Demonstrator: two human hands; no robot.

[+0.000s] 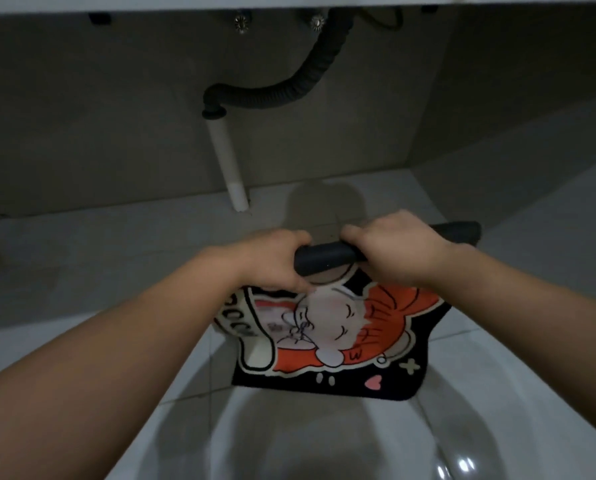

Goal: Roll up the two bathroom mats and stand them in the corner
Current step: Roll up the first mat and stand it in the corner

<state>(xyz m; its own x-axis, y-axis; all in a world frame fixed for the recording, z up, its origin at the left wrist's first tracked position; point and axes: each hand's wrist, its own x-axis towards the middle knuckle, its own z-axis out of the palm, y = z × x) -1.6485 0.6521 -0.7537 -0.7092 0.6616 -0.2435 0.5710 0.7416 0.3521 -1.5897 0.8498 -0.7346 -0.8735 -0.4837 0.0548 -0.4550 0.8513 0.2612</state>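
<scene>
Rolling, first turns. Both hands are closed over the started roll [327,258] at the far edge of the mat [324,327], the left hand [272,261] at its left end, the right hand [393,251] mid-length; the roll's dark backing faces out. The mat lies on the tiled floor [81,271] below a drain pipe [230,168], its printed face (cartoon, orange and white) mostly flat. Only one mat is in view. Next, judging by the flat part left: turn the roll toward the near edge, keeping both ends level.
</scene>
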